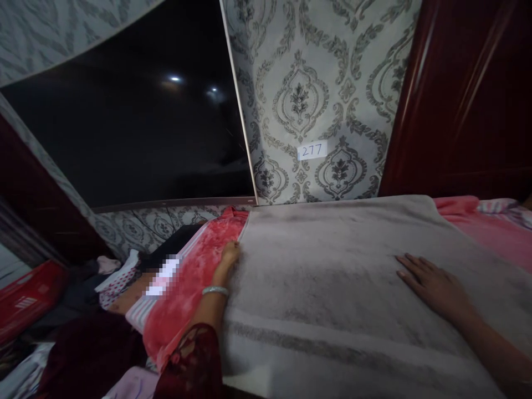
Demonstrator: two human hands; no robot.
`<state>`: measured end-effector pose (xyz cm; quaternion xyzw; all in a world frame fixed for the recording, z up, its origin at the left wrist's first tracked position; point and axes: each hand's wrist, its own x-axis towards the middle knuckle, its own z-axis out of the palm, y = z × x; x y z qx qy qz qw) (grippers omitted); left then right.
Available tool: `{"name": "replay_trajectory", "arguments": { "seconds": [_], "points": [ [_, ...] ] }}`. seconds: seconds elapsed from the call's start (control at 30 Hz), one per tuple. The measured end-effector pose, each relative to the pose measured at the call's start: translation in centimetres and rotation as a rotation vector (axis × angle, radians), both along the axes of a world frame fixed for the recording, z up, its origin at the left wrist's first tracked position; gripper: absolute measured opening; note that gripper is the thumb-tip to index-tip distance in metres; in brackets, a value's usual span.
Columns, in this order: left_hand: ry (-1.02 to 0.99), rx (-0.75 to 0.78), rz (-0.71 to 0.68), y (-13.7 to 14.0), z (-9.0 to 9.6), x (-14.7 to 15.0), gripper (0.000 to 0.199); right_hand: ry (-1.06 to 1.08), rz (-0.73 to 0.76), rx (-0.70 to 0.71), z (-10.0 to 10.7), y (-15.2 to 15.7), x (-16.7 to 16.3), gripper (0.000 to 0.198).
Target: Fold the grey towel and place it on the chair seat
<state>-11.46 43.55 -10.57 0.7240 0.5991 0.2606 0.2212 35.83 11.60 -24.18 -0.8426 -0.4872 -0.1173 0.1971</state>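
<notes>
A large grey towel [316, 266] with a darker band near its front lies spread out over red-pink cloth. At the towel's left edge is my left hand [231, 254], its fingers curled closed on that edge. My right hand [432, 280] rests palm down on the right part of the towel, fingers stretched out and holding nothing. Beneath the towel, red cloth [203, 252] with a striped border shows on the left, and pink cloth [486, 227] shows on the right.
Behind stands a patterned wall with a paper label [312, 149] reading 277. A large dark television [137, 111] hangs at the left, and dark red wood panelling [465, 100] is at the right. Heaped clothes [91, 349] and a red basket [31, 296] lie at lower left.
</notes>
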Motion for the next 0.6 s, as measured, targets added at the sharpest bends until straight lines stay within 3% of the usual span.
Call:
{"name": "replay_trajectory", "arguments": {
  "seconds": [0.17, 0.33, 0.5, 0.6],
  "points": [
    [0.103, 0.017, 0.109, 1.2, -1.6, 1.1, 0.031, -0.008, -0.02, -0.047, 0.7, 0.1, -0.4, 0.063],
    [0.15, 0.06, 0.136, 0.5, -1.6, 2.2, 0.051, 0.021, -0.028, -0.063, 2.5, 0.2, -1.9, 0.056],
    [0.164, 0.034, 0.127, 1.0, -1.1, 2.1, 0.056, 0.153, -0.014, 0.078, 4.1, 0.1, -0.9, 0.045],
    [0.171, 0.042, 0.114, 2.1, -1.4, 1.8, 0.054, 0.197, -0.195, 0.196, 5.3, -1.1, 1.6, 0.042]
  ]
}}
